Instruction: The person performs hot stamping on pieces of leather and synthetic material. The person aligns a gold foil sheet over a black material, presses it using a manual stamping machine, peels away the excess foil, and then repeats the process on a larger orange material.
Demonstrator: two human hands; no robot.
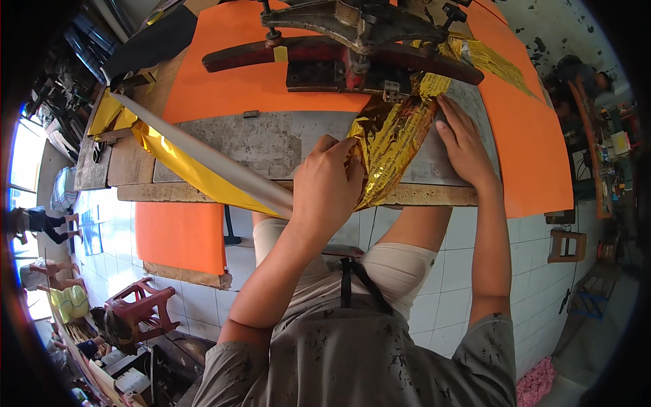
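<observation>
My left hand [327,178] is closed on the crumpled gold foil [395,150], with its fingers curled at the foil's left edge. The foil runs from under the press head [319,78] down over the near edge of the worktable. My right hand [468,144] lies with fingers stretched out beside the foil, fingertips touching its upper right edge. A long strip of foil [203,152], pale on one side and gold on the other, slants from the table's left end toward my left wrist. Beneath it all is a grey metal plate [227,139].
The heavy iron hand press [352,30] stands at the far side. Orange sheets [536,156] cover the right, and another orange sheet [180,237] lies low at left. Black material [152,47] sits at far left. A red stool [142,308] stands on the tiled floor; people are at left.
</observation>
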